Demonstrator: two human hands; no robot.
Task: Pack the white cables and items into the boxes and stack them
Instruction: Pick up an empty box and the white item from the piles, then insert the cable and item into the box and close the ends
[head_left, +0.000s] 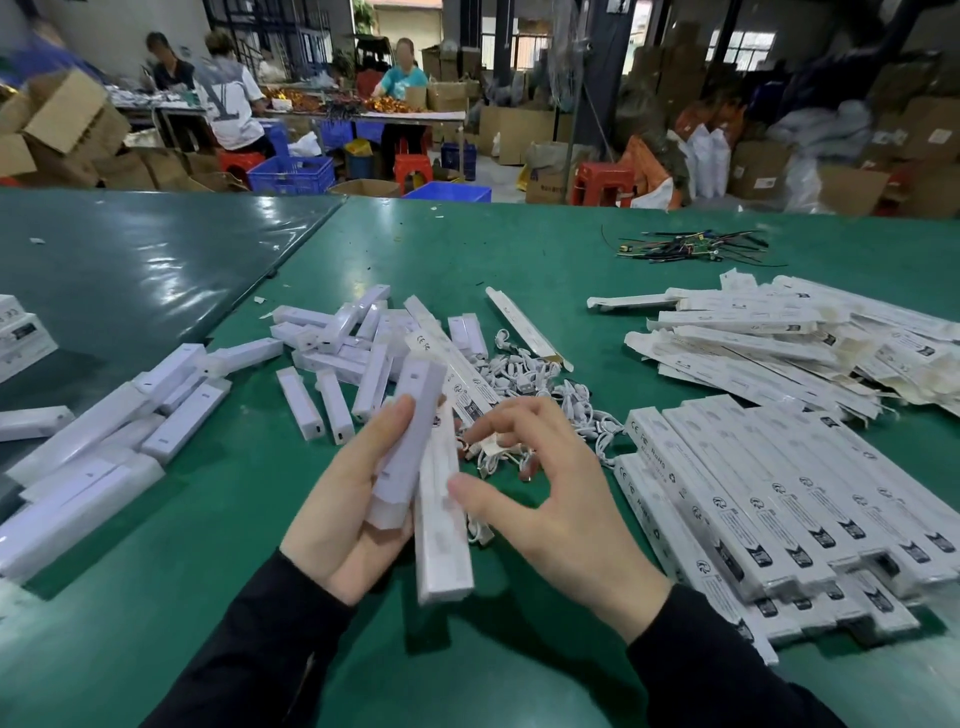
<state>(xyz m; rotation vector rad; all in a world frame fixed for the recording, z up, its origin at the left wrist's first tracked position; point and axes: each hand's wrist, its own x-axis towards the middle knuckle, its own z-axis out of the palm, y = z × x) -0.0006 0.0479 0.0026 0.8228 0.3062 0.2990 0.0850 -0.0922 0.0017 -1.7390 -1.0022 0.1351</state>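
Observation:
My left hand (348, 509) grips a white bar-shaped item (410, 431) together with a long narrow white box (441, 530), both held upright over the green table (260, 597). My right hand (556, 499) is beside them with its fingers spread and gently curved. Its thumb touches the box's side, and its fingertips hover over the coiled white cables (540, 379). More loose white items (337, 338) lie in a heap behind my hands. Filled printed boxes (779, 493) lie side by side in a stack at the right.
A heap of flat unfilled boxes (779, 332) lies at the far right. Longer white items (93, 452) are piled at the left. Thin dark wires (685, 247) lie at the back of the table. People work at a distant table (363, 117) among cartons, crates and stools.

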